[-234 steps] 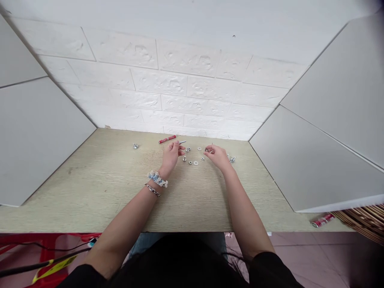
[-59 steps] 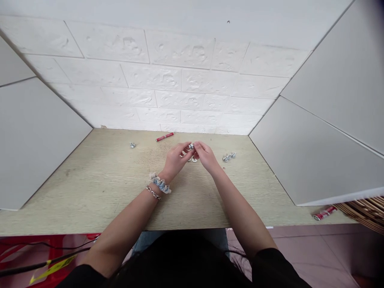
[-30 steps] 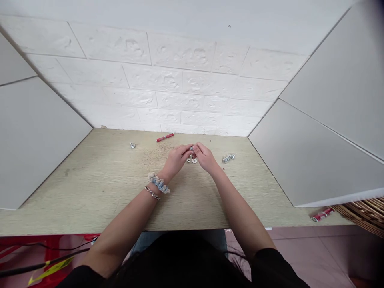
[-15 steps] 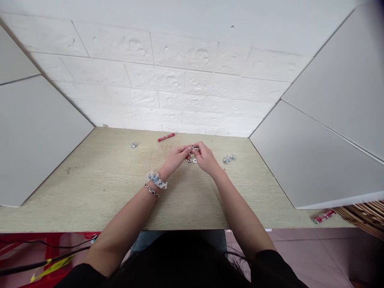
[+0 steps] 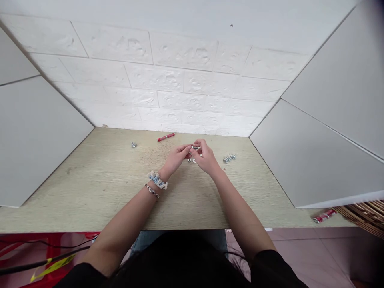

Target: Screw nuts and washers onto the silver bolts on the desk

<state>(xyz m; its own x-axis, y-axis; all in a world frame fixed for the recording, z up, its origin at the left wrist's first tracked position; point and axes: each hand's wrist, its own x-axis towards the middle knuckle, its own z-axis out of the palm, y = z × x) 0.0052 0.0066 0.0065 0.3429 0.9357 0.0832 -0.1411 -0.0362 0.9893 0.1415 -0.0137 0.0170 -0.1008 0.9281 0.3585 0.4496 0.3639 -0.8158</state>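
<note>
My left hand (image 5: 175, 158) and my right hand (image 5: 205, 157) meet over the far middle of the wooden table (image 5: 99, 188). Both pinch a small silver bolt (image 5: 195, 147) held between their fingertips. My left wrist wears a blue scrunchie and a chain bracelet. Two washers (image 5: 192, 161) lie on the table just under the hands. A small heap of silver bolts (image 5: 229, 158) lies to the right of my right hand.
A red pen-like stick (image 5: 165, 137) lies near the back wall. One lone bolt (image 5: 133, 145) sits at the far left. White panels stand on both sides. A wicker basket (image 5: 363, 214) and a red tube (image 5: 323, 216) are at the lower right.
Earlier the hands were apart, each over loose hardware. They have come together on the bolt, and in the last second the fingers shifted slightly on it.
</note>
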